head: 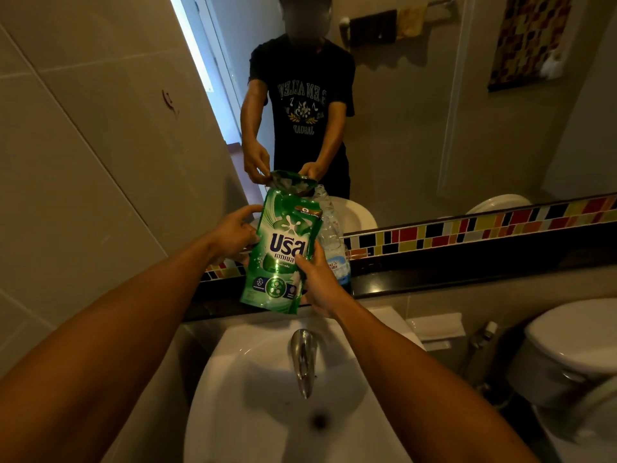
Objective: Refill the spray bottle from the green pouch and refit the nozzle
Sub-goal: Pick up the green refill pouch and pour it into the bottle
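Both my hands gripped the pouch [280, 259] at frame centre, left [233, 233] steadying, right [319, 282] supporting; upright beside the bottle [334, 242], probably for pouring.

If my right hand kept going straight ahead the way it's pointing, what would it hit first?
Most likely the clear plastic bottle standing on the ledge just behind the green pouch that the right hand is gripping. Behind it comes the mirror. Depth is hard to judge here, so treat this as a best guess.
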